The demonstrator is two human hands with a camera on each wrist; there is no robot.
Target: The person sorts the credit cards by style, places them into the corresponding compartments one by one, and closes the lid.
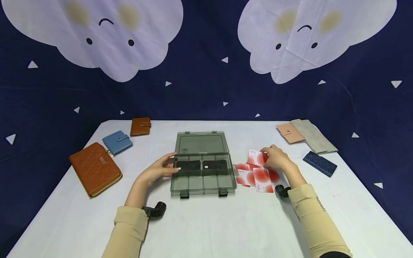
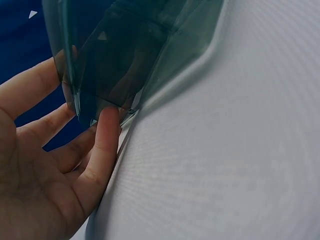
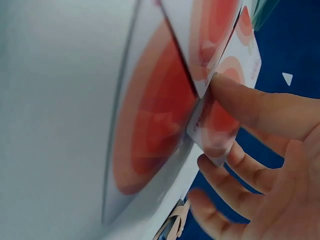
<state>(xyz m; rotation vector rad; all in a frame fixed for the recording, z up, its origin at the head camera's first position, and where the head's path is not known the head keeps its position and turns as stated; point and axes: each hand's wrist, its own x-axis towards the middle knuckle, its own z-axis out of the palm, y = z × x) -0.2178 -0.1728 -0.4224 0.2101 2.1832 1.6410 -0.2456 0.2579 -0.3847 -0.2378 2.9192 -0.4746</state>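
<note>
Left fingers (image 1: pixel 167 163) steady box (image 1: pixel 203 179) — right pinch card (image 1: pixel 256 157).

The head view looks forward and down from above the near edge of the table (image 1: pixel 206 222), taking in both hands, the box (image 1: pixel 203 163), the cards (image 1: pixel 258 173) and the backdrop, all from some way off. The left wrist view sits low at the tabletop, very near the left hand (image 2: pixel 45 175), facing along the fingers to the box (image 2: pixel 130 55) corner. The right wrist view lies just as low and near, beside the right hand (image 3: pixel 270 165), facing the cards (image 3: pixel 165 135). Each wrist view shares with the head view only its own hand and what it touches; the two wrist views share only the table surface
</note>
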